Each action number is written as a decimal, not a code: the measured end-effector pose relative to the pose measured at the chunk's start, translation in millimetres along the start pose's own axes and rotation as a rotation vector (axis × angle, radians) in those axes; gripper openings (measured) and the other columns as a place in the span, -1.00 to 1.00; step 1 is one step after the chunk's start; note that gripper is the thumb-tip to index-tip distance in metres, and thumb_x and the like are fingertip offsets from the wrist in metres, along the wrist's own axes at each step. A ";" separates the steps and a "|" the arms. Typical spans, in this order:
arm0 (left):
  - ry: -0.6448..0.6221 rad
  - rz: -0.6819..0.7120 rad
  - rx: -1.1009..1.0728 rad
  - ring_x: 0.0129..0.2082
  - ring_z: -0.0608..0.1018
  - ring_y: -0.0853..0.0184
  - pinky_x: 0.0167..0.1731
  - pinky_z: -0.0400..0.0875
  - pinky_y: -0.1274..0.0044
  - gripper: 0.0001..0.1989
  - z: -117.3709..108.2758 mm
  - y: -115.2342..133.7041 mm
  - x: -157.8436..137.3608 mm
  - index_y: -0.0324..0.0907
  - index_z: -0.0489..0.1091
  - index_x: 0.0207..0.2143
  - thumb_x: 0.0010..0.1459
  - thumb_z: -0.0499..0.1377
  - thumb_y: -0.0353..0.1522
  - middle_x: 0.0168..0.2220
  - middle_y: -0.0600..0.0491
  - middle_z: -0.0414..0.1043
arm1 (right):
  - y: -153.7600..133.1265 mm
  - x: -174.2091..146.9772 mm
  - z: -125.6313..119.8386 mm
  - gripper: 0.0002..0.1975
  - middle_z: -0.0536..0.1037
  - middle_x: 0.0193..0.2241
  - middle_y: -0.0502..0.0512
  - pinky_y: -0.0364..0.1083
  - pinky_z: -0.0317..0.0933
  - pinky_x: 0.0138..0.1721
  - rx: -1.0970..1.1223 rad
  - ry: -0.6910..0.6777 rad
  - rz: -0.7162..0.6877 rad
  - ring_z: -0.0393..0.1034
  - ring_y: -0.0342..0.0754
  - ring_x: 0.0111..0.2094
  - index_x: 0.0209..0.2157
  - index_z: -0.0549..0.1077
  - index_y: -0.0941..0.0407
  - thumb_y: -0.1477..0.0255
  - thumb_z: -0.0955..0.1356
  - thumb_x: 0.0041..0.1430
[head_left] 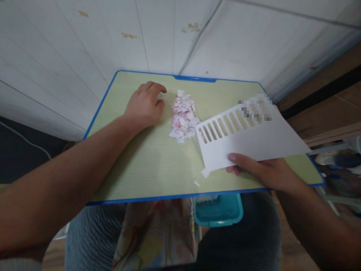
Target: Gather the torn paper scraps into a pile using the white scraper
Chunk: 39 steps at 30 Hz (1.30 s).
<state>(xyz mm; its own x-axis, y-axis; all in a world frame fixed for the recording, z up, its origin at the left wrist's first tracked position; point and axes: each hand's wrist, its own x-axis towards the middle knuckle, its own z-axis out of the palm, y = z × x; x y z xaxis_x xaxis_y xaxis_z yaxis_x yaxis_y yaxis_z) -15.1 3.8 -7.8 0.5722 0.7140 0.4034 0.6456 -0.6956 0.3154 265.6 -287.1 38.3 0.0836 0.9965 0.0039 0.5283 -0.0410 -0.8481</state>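
Observation:
A heap of torn paper scraps (183, 116), white with pink patches, lies in the middle of the pale green table (135, 162). My left hand (146, 103) rests at the left of the heap, fingers loosely bent and apart, with nothing in them. In my right hand (262, 169) is a white card (254, 143) with a row of long slots cut through it, gripped at its near edge with the thumb on top. The card tilts above the table, and its left corner comes close to the heap. Two loose scraps (205, 172) lie near that card's lower corner.
Below the table's front edge a teal plastic basin (218, 214) sits near my legs, with something pale inside. A patterned cloth (158, 233) hangs beside it. White wall panels (158, 34) with a cable (200, 35) stand behind. Cardboard boxes (332, 109) are stacked at the right.

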 end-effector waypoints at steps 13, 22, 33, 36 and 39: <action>-0.133 -0.110 0.043 0.44 0.47 -0.07 0.57 0.32 0.03 -0.45 -7.9 14.8 2.4 -0.17 0.47 0.40 0.45 0.11 -0.24 0.45 -0.21 0.48 | 27.8 -46.2 8.4 -0.65 0.68 -0.57 0.05 0.01 0.59 -0.40 0.295 0.185 0.154 0.61 0.07 -0.53 -0.49 0.65 0.03 0.21 0.66 0.31; -0.170 -0.085 0.084 0.41 0.51 -0.05 0.55 0.36 0.06 -0.45 -9.0 11.8 0.9 -0.17 0.49 0.40 0.53 0.03 -0.17 0.42 -0.20 0.52 | 14.1 -40.4 10.8 -0.56 0.63 -0.62 0.04 0.00 0.58 -0.37 0.243 0.203 0.143 0.55 0.03 -0.56 -0.58 0.59 0.01 0.13 0.69 0.22; -0.063 0.008 0.011 0.23 0.59 -0.05 0.38 0.50 0.03 -0.64 6.9 -9.7 3.9 -0.07 0.60 0.11 0.37 0.15 -0.22 0.18 -0.09 0.67 | 12.1 -49.8 16.5 -0.62 0.70 -0.52 0.13 0.11 0.62 -0.38 0.326 0.267 0.333 0.62 0.18 -0.47 -0.45 0.63 0.01 0.10 0.72 0.12; -0.039 0.013 0.000 0.22 0.58 0.01 0.39 0.49 0.06 -0.66 8.2 -9.9 3.3 -0.06 0.60 0.10 0.38 0.17 -0.23 0.17 -0.05 0.67 | 22.1 -47.0 12.0 -0.56 0.66 -0.57 0.16 0.13 0.59 -0.38 0.336 0.165 0.226 0.59 0.18 -0.49 -0.53 0.62 0.02 0.05 0.70 0.18; -0.058 -0.013 0.009 0.22 0.58 0.00 0.41 0.49 0.02 -0.66 7.6 -7.2 3.1 -0.09 0.60 0.12 0.39 0.18 -0.24 0.22 -0.10 0.66 | 28.4 -43.7 7.2 -0.58 0.63 -0.59 0.11 0.13 0.54 -0.40 0.330 0.136 0.167 0.53 0.15 -0.53 -0.51 0.63 0.00 0.08 0.67 0.25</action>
<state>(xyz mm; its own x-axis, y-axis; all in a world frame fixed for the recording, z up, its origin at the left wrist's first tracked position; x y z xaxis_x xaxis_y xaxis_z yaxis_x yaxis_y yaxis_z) -14.2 11.6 -15.3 0.5920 0.7264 0.3492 0.6572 -0.6858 0.3127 270.9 -331.2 10.2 0.2678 0.9586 -0.0969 0.1997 -0.1536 -0.9677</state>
